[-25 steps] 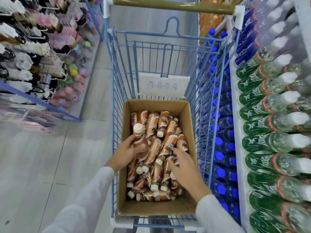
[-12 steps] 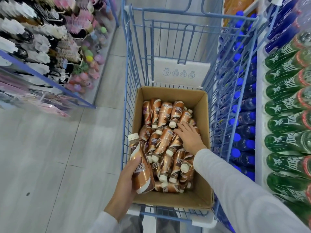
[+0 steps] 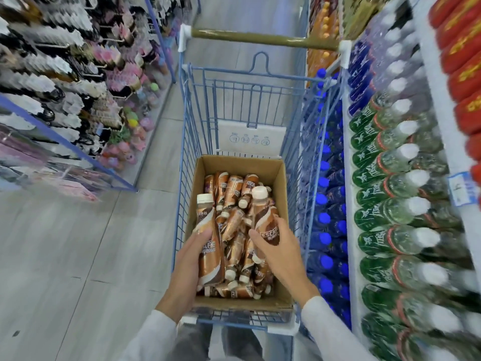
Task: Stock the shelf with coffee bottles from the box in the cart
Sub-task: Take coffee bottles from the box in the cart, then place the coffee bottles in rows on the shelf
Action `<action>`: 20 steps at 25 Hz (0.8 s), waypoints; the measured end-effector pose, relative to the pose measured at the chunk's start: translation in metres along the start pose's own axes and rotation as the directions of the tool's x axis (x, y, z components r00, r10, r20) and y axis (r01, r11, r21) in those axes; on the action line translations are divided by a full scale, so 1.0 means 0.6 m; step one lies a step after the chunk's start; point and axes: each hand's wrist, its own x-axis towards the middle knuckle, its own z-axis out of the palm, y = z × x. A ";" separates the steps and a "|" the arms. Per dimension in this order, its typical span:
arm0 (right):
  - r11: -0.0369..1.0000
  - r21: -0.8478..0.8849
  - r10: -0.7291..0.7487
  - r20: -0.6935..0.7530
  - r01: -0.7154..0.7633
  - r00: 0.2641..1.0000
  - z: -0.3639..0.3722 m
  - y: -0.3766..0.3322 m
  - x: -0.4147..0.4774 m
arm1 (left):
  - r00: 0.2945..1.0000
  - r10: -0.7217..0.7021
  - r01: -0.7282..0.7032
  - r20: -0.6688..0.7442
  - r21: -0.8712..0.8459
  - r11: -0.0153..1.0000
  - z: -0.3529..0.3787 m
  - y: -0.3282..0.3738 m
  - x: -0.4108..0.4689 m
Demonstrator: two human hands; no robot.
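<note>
Head view: drinks shelf (image 3: 347,183) along the right, blue wire cart (image 3: 182,178) just beside it in the aisle. Inside the cart, an open cardboard box (image 3: 282,183) heaped with lying coffee bottles (image 3: 235,225). Over the heap, two more held roughly upright, white caps up: left bottle (image 3: 209,246) gripped round its body by the left hand (image 3: 186,267), right bottle (image 3: 264,217) clasped by the right hand (image 3: 283,254).

The box (image 3: 242,165) is set in the cart (image 3: 183,165) and filled with coffee bottles (image 3: 234,230), above which one bottle (image 3: 209,246) is held by the left grip (image 3: 186,267) and a second bottle (image 3: 265,222) by the right grip (image 3: 281,254), while the cart is flanked by a shelf (image 3: 347,157) at right and a rack (image 3: 65,74) at left.
</note>
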 end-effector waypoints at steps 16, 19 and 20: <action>0.799 0.596 0.316 -0.527 0.078 0.789 -0.136 -0.077 -0.407 | 0.762 -0.170 -0.136 0.625 0.411 0.901 0.243 0.005 -0.192; 0.772 0.621 0.393 -0.638 0.140 0.662 -0.160 -0.058 -0.489 | 0.655 -0.254 -0.155 0.712 0.455 0.877 0.297 -0.024 -0.255; 0.769 0.619 0.416 -0.674 0.159 0.610 -0.168 -0.051 -0.521 | 0.611 -0.280 -0.174 0.741 0.470 0.865 0.315 -0.040 -0.280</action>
